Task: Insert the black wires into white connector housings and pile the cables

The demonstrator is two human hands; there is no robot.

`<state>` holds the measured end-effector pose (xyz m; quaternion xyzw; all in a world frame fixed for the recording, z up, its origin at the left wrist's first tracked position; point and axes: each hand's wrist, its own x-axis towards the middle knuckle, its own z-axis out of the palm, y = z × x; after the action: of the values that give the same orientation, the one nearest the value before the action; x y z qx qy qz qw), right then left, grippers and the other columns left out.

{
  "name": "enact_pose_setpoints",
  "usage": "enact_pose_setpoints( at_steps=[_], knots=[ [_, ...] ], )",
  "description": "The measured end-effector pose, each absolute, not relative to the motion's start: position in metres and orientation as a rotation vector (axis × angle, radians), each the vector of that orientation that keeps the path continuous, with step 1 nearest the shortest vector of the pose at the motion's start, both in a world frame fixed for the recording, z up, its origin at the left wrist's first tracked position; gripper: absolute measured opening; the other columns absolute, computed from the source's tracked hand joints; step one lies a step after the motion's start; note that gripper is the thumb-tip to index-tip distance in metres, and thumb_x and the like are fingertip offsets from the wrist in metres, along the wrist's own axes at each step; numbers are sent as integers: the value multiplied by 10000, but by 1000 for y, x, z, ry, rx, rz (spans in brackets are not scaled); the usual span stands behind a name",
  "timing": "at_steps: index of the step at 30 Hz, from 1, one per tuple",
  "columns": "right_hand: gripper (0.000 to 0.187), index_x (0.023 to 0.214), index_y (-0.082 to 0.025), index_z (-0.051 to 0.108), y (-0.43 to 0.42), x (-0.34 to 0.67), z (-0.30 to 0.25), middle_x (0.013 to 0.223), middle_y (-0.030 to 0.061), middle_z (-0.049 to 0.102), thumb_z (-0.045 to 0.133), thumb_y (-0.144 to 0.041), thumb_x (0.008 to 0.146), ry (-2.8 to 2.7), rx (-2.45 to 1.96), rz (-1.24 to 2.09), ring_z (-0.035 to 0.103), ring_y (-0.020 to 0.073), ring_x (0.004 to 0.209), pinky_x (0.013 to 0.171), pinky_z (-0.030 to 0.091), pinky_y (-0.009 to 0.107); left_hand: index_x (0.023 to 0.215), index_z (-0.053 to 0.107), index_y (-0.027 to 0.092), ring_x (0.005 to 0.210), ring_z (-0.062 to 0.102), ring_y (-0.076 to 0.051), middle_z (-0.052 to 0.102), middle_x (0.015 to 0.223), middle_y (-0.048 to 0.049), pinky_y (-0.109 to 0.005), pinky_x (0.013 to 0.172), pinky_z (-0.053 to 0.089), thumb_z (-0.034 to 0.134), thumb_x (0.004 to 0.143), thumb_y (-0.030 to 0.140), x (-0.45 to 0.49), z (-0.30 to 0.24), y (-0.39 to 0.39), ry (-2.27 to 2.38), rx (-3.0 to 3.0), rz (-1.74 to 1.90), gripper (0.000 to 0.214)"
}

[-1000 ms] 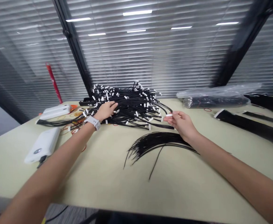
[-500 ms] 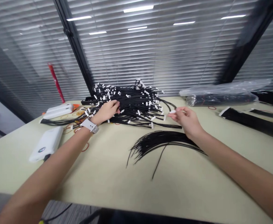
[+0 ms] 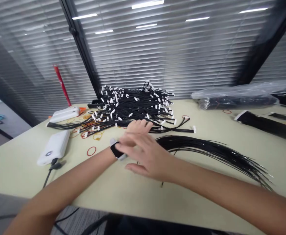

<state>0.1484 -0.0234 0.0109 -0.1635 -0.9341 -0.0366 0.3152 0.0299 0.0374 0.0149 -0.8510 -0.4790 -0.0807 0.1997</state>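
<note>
A large tangled pile of black wires (image 3: pixel 133 106) with small white connectors lies on the pale green table top (image 3: pixel 23 169). My left hand (image 3: pixel 138 126) rests open at the pile's front edge, its fingers touching the wires. A smartwatch (image 3: pixel 117 150) sits on that wrist. My right hand (image 3: pixel 145 155) is open and empty, and it passes over my left wrist. Just beyond it, a fan of loose thin black wires (image 3: pixel 211 151) spreads to the right, with one end hidden under my right hand.
Two white power banks (image 3: pixel 54 147) lie left of the pile, among scattered rubber bands (image 3: pixel 91 150). A plastic bag of wires (image 3: pixel 236 99) and a black wire bundle (image 3: pixel 267 125) lie to the right. A red tube (image 3: pixel 62 85) leans against the window blinds.
My right hand has swung left across my left wrist and no longer holds the white connector. My left hand has moved to the pile's front edge. The loose wire fan now reaches farther right.
</note>
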Motion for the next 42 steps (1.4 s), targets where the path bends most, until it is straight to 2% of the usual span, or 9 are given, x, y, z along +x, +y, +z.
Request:
enact_pose_setpoints(
  at_steps=[2, 5, 11, 15, 21, 24, 27, 37, 42],
  knots=[
    [438, 1252, -177, 446, -22, 130, 5, 1305, 149, 414, 466, -376, 861, -2494, -432, -72, 317, 261, 1255, 1026, 259, 457, 987, 544, 141, 749, 547, -158, 569, 877, -47, -330, 686, 451, 453, 884, 237, 20, 19, 43, -1403, -2346, -169, 167],
    [511, 1300, -112, 345, -11, 112, -2, 1304, 130, 430, 489, -302, 848, -2430, -455, 174, 357, 207, 1222, 1037, 280, 375, 979, 542, 138, 682, 538, -181, 573, 822, -81, -314, 601, 411, 419, 866, 162, -3, 21, 50, -1487, -2307, -102, 169],
    [484, 1273, -73, 327, -2, 83, -11, 1224, 159, 484, 450, -255, 842, -2332, -518, 327, 444, 217, 1134, 942, 394, 373, 1062, 519, 128, 692, 556, -167, 587, 835, -64, -295, 598, 439, 468, 863, 204, -37, 11, 58, -1574, -2302, 8, 219],
    [490, 1275, -87, 365, -8, 74, -16, 1283, 159, 426, 468, -263, 829, -2349, -480, 307, 325, 217, 1241, 1042, 287, 379, 1055, 535, 151, 737, 576, -137, 590, 933, -55, -300, 652, 491, 446, 901, 257, -36, 4, 62, -1584, -2303, -2, 207],
    [393, 1235, -252, 478, -15, 78, -19, 1358, 139, 307, 474, -279, 843, -2461, -355, 236, 185, 252, 1316, 1038, 265, 423, 1049, 542, 124, 758, 594, -149, 598, 925, -53, -323, 667, 509, 486, 885, 270, -36, 4, 66, -1543, -2367, 0, 227],
    [479, 1315, -146, 373, -13, 76, -20, 1345, 148, 354, 436, -249, 851, -2428, -403, 255, 245, 215, 1289, 1056, 266, 381, 1058, 540, 124, 773, 596, -155, 599, 931, -56, -334, 681, 508, 479, 888, 259, -37, 3, 66, -1542, -2371, 4, 225],
    [483, 1307, -72, 361, -9, 73, -23, 1345, 123, 391, 410, -228, 852, -2377, -444, 268, 290, 180, 1264, 1085, 239, 329, 1071, 538, 137, 783, 593, -155, 598, 949, -60, -334, 693, 506, 467, 893, 259, -35, 3, 66, -1540, -2368, 7, 227],
    [466, 1293, -102, 379, -7, 72, -21, 1330, 100, 416, 419, -182, 835, -2372, -432, 283, 296, 176, 1263, 1082, 256, 350, 1046, 541, 140, 763, 579, -160, 601, 912, -66, -325, 680, 482, 421, 891, 168, -35, 2, 66, -1530, -2381, 11, 197],
    [475, 1289, -36, 368, -7, 72, -19, 1294, 135, 434, 406, -197, 843, -2365, -469, 303, 346, 172, 1218, 1062, 286, 304, 1046, 544, 132, 784, 588, -158, 597, 931, -57, -338, 698, 495, 472, 888, 240, -35, 2, 67, -1543, -2387, 12, 205]
  ],
)
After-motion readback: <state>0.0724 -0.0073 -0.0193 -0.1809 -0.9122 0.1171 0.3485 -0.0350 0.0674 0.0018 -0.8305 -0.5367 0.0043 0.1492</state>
